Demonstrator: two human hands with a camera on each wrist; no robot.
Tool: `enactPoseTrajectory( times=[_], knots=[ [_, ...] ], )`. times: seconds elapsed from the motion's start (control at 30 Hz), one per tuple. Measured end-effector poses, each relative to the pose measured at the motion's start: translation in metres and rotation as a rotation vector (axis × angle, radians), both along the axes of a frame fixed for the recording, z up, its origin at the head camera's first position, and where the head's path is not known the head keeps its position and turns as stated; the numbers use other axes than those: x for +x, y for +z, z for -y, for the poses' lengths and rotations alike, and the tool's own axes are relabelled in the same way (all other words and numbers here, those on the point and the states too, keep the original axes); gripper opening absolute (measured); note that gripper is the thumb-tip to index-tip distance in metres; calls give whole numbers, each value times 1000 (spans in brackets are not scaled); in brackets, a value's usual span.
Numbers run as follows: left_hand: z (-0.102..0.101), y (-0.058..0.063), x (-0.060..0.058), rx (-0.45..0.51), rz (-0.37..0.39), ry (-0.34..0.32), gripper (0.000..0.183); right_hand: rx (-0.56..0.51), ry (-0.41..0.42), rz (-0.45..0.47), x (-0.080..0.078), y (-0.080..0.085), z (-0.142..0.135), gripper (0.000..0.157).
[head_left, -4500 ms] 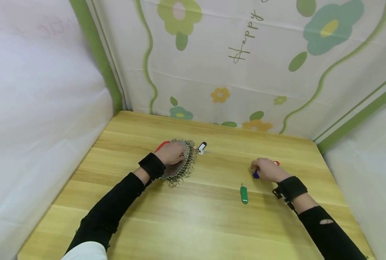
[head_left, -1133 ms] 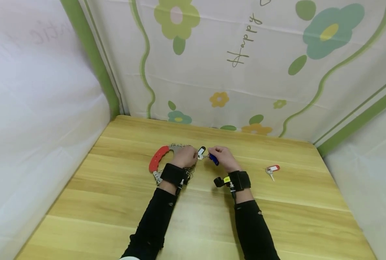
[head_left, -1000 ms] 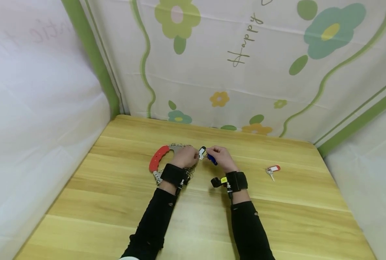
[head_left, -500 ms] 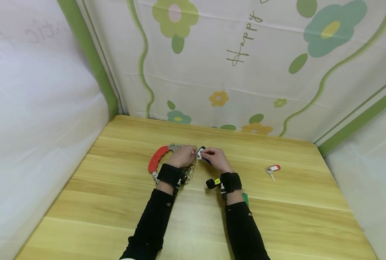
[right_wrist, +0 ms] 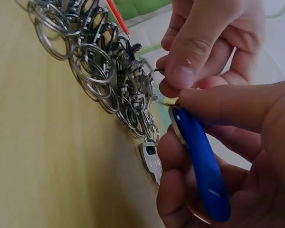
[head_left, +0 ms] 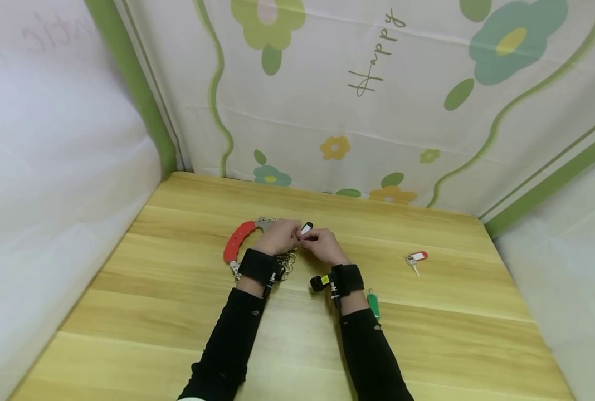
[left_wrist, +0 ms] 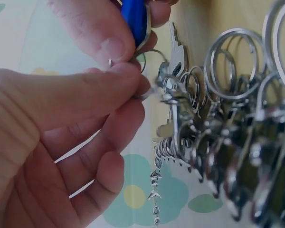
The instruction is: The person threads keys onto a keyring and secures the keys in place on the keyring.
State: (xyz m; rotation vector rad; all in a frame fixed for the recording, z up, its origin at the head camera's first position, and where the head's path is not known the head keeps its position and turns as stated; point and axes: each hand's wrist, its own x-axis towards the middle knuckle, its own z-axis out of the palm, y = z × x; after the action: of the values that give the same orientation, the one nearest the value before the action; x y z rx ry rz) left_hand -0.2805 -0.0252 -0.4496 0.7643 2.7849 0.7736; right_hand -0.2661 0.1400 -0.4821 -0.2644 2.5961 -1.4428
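In the head view a large ring holder with a red grip (head_left: 238,240) lies on the table, hung with several metal rings and clips (head_left: 288,265). My left hand (head_left: 278,236) is over its right side, and its thumb and forefinger pinch a small ring, mostly hidden by the fingertips. My right hand (head_left: 323,245) holds a blue key tag (right_wrist: 203,164) between thumb and fingers; its thin ring meets the left fingertips. Just behind the hands a black-edged key tag (head_left: 306,228) shows. A silver key (right_wrist: 151,159) hangs beside the rings in the right wrist view.
A red key tag (head_left: 419,256) with a silver key lies on the right of the wooden table (head_left: 453,334). Closer in, a green key tag (head_left: 373,306) lies beside the right forearm. A flowered white curtain (head_left: 287,106) stands behind the table.
Earlier, my right hand picked up the blue key tag at the right and carried it left to the ring holder. Over the last second it has closed in until the fingertips of both hands meet.
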Motion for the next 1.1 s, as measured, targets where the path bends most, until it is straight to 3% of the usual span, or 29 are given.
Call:
enactPoseTrajectory(
  times=[0.47,0.77,1.1],
  knots=[
    [5,-1,-5,44,23,-3,9,31,26,25,-4,5,-2,11],
    [13,0,-5,49,32,-48,28,32,14,20,-3,4,-3,11],
    [14,2,-1,42,66,-60,23,44,37,-17,-1,4,-2,9]
  ],
)
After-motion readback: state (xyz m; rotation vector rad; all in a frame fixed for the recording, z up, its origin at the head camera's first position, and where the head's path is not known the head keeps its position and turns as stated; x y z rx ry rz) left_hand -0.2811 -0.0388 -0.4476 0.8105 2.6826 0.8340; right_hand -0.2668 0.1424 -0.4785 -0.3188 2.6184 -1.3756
